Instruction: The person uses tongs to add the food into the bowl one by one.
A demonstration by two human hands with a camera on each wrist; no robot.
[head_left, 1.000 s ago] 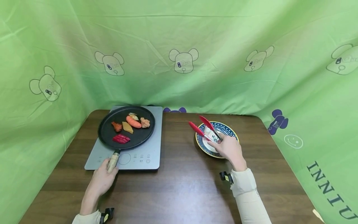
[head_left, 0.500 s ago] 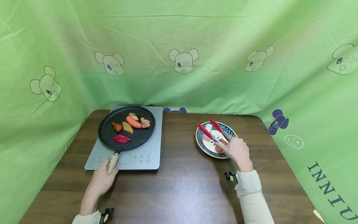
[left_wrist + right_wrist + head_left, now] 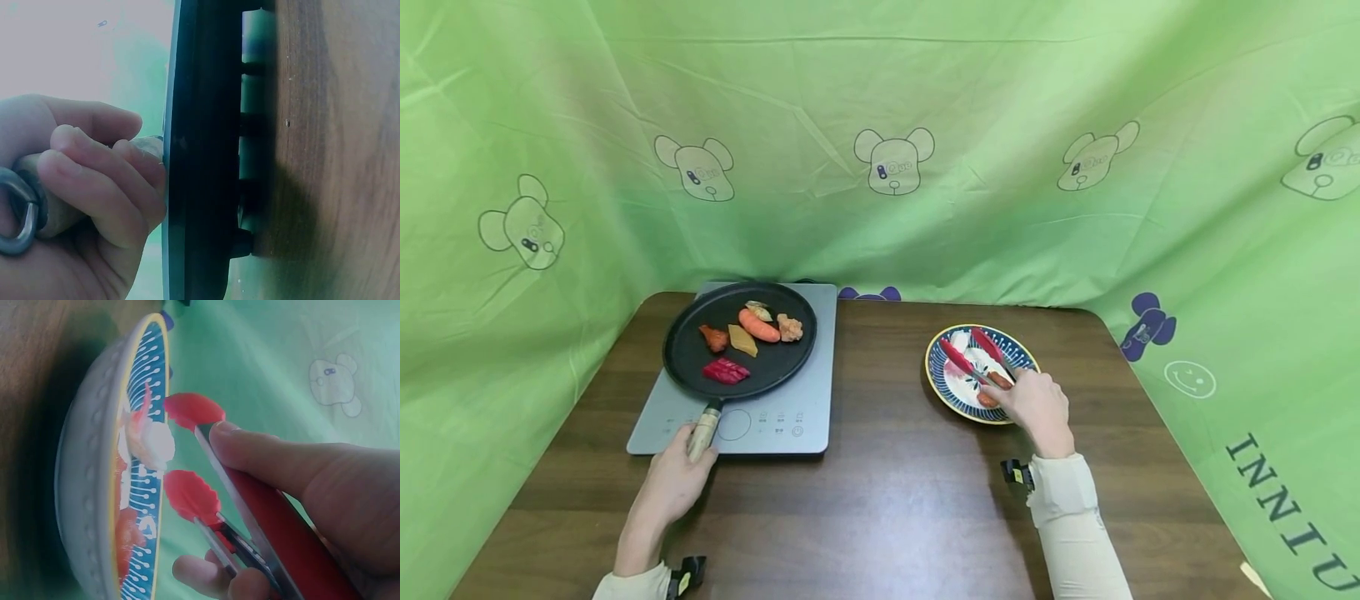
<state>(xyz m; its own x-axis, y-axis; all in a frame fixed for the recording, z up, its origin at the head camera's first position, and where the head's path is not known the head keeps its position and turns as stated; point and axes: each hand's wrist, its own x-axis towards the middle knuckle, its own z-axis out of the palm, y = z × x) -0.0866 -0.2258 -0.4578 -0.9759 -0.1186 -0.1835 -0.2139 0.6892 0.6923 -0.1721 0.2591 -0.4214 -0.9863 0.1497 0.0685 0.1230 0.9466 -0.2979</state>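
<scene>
My left hand [image 3: 676,481] grips the wooden handle [image 3: 703,433] of a black flat pan [image 3: 778,367], fingers wrapped round it in the left wrist view. My right hand [image 3: 1037,407] holds metal tongs [image 3: 957,357] with red tips, thumb on one arm and fingers on the other. The tips are spread apart over a blue-patterned plate [image 3: 942,395]. In the right wrist view they are beside a whitish, shrimp-like piece [image 3: 156,444] with a pink tail, with nothing between them. Reddish-brown pieces [image 3: 988,401] lie on the plate's near side, partly behind the tongs.
The pan sits on a silver induction cooktop [image 3: 805,400]. In it lie a sausage [image 3: 758,326], a dark red piece [image 3: 726,372], a tan slab [image 3: 742,341] and other small foods. A wooden table [image 3: 880,500] carries everything, with a green curtain [image 3: 880,233] behind it.
My right hand has moved right, then the tongs have come down toward the plate, their tips shifting right and nearer. The left hand and pan have stayed still.
</scene>
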